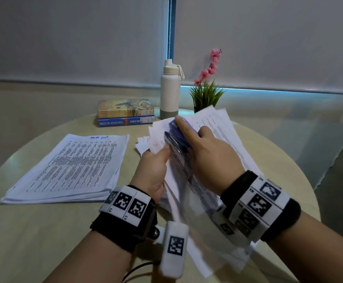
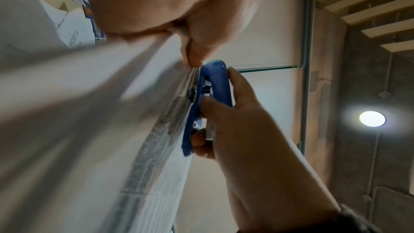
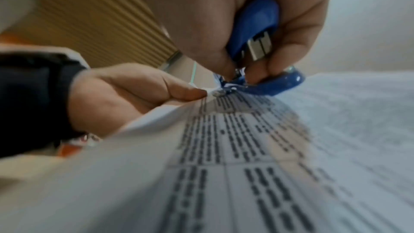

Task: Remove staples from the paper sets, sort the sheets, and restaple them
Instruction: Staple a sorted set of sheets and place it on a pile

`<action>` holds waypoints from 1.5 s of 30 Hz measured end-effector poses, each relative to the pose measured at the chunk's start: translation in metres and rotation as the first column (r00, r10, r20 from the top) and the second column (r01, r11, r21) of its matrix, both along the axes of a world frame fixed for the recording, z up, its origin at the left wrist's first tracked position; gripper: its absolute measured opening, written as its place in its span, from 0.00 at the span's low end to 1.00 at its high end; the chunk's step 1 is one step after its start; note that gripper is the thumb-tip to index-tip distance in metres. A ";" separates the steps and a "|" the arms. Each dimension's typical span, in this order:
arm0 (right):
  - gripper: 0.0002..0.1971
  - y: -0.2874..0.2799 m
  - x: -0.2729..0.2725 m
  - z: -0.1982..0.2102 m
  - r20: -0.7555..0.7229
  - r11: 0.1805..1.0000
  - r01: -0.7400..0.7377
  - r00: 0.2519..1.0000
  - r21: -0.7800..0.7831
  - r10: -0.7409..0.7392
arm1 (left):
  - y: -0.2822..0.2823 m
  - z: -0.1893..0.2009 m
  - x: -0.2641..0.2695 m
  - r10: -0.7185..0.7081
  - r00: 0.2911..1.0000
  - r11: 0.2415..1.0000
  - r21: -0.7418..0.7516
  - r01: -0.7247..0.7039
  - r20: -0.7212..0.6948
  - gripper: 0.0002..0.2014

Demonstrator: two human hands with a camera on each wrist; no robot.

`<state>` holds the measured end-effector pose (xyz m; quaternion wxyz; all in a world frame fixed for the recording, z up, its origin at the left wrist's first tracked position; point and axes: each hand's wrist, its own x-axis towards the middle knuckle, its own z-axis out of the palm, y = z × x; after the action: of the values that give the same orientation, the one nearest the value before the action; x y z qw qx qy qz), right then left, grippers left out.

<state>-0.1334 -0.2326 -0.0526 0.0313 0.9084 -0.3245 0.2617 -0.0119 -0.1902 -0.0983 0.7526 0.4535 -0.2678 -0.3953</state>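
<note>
I hold a printed paper set (image 1: 219,127) tilted up off the round table (image 1: 44,231). My left hand (image 1: 160,158) pinches its near corner between thumb and fingers. The right hand (image 1: 189,131) grips a blue stapler (image 1: 176,137), its index finger lying along the top. In the right wrist view the stapler (image 3: 255,26) has its front end at the corner of the paper set (image 3: 246,148), right beside the left hand's fingertips (image 3: 197,93); a small metal staple (image 3: 218,93) shows there. The left wrist view shows the stapler (image 2: 217,81) lying against the sheet edge.
A second stack of printed sheets (image 1: 70,166) lies flat on the left of the table. Two books (image 1: 125,115), a white bottle (image 1: 169,92) and a small potted plant (image 1: 206,94) stand along the far edge. More loose sheets (image 1: 144,144) lie under the held set.
</note>
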 end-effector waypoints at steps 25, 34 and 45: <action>0.32 -0.011 0.020 0.012 0.152 0.998 -0.029 0.988 0.062 0.020 | -0.003 -0.005 0.000 0.056 0.984 0.998 0.031 -0.062 0.171 0.16; 0.15 -0.026 -0.024 -0.005 0.764 0.635 -0.457 0.532 0.622 -0.366 | 0.001 0.002 0.002 -0.008 1.000 1.000 0.022 0.007 0.025 0.13; 0.07 0.001 -0.126 -0.054 0.799 0.406 -0.776 0.200 0.482 -0.567 | 0.010 0.011 0.007 0.058 0.998 0.992 -0.113 -0.056 0.012 0.12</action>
<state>-0.2597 -0.2316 -0.1065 -0.6976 0.3907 -0.2563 0.5432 -0.0051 -0.1801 -0.0874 0.7859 0.4207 -0.2826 -0.3544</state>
